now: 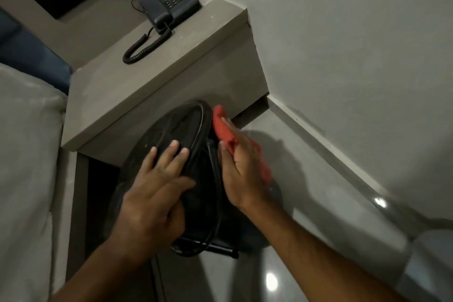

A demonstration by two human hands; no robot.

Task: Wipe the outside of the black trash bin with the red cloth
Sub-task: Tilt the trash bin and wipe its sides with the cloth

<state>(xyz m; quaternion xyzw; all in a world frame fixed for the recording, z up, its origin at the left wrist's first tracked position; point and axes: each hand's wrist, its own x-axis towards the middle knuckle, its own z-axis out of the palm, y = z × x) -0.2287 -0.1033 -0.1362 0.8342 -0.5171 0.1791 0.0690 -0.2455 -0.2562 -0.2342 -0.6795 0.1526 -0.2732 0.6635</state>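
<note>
At centre frame the black trash bin (196, 179) sits on the floor; the left hand (157, 193) presses flat on its lid, so keep it braced while the right hand (242, 167), gripping the red cloth (224, 127), drags firmly down the side.

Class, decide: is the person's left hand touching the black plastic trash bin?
Touching. The head view shows the left hand lying flat on the black plastic trash bin, fingers on its lid.
</note>
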